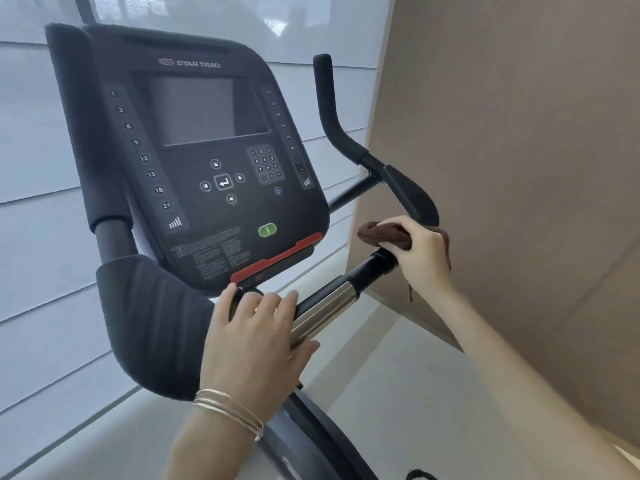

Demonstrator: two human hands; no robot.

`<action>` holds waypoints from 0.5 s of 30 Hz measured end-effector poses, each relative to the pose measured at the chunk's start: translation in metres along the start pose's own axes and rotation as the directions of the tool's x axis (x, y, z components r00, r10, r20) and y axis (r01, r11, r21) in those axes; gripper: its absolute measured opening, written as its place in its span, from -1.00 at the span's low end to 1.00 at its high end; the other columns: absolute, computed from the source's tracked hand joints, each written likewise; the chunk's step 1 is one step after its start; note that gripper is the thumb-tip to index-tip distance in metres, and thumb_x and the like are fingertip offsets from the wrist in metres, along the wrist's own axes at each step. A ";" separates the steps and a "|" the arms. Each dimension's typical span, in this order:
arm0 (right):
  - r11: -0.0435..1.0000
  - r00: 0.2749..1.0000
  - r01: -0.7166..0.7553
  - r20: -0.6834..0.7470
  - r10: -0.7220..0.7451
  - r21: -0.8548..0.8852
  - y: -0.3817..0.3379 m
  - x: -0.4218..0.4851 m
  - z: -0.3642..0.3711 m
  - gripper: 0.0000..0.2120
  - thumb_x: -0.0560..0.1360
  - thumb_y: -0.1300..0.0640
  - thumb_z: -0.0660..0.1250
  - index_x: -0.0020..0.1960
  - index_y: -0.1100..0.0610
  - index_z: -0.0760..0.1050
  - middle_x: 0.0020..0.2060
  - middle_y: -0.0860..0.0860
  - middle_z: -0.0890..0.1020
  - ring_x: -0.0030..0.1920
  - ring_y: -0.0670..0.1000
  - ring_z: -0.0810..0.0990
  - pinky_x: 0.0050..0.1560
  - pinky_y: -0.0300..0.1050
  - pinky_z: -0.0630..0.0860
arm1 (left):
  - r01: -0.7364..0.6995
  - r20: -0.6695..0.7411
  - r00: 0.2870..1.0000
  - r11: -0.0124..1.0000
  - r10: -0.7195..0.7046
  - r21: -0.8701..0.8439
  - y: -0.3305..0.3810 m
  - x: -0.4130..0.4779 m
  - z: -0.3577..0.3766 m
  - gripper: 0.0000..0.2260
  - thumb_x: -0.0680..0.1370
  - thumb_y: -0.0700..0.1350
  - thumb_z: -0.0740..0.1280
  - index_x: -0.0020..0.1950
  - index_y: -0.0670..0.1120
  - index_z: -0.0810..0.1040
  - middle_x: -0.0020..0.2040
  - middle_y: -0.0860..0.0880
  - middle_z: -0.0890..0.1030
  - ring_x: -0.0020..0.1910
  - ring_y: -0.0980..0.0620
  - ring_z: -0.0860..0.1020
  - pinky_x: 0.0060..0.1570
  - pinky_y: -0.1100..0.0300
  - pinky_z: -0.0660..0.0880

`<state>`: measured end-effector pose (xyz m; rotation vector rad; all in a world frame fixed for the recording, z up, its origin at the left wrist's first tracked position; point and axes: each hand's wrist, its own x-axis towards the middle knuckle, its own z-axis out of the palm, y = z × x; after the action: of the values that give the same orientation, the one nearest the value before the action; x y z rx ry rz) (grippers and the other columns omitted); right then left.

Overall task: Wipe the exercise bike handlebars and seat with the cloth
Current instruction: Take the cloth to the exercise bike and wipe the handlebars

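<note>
The person's right hand [420,252] grips a bunched brown cloth [379,235]. Its fingers curl round the cloth and press it onto the black end of the exercise bike's handlebar [325,303]. This spot is just below the right padded elbow rest [412,195]. A loose corner of the cloth hangs down beside the wrist.

The left hand [256,337] rests on the same bar nearer the middle, where the tube is chrome. Its fingers are nearly straight and laid across the bar, with the thumb alongside on the near side, and it grasps nothing. Thin metal bangles [228,407] circle the left wrist.

Above the left hand is the tilted black console [207,150], marked STAR TRAC. It has a dark screen, a keypad, a green button [267,230] and a red strip [277,259] along its lower edge. The left padded elbow rest [149,323] curves out just beside the left hand. On the far right an upright grip [325,98] rises behind the cloth. Pale window blinds [34,237] fill the background, and a beige wall panel [519,133] stands close on the right.
</note>
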<state>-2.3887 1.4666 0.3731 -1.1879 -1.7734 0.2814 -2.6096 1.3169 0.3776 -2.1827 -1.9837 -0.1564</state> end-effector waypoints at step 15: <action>0.990 0.959 -0.066 -0.266 0.098 0.128 -0.123 -0.120 0.065 -0.77 0.42 0.30 0.43 0.08 0.22 0.60 0.02 -0.02 0.62 0.08 0.03 0.61 0.05 0.02 0.63 | -0.103 -0.086 0.991 0.994 0.106 0.031 -0.043 -0.030 -0.002 -0.49 0.42 0.37 0.07 0.02 -0.03 0.43 0.04 0.03 0.52 0.18 -0.05 0.41 0.44 -0.17 0.05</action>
<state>-2.5046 1.3266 0.3466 -1.1576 -1.4520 0.2553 -2.6553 1.2912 0.3765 -2.2170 -1.8108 -0.2058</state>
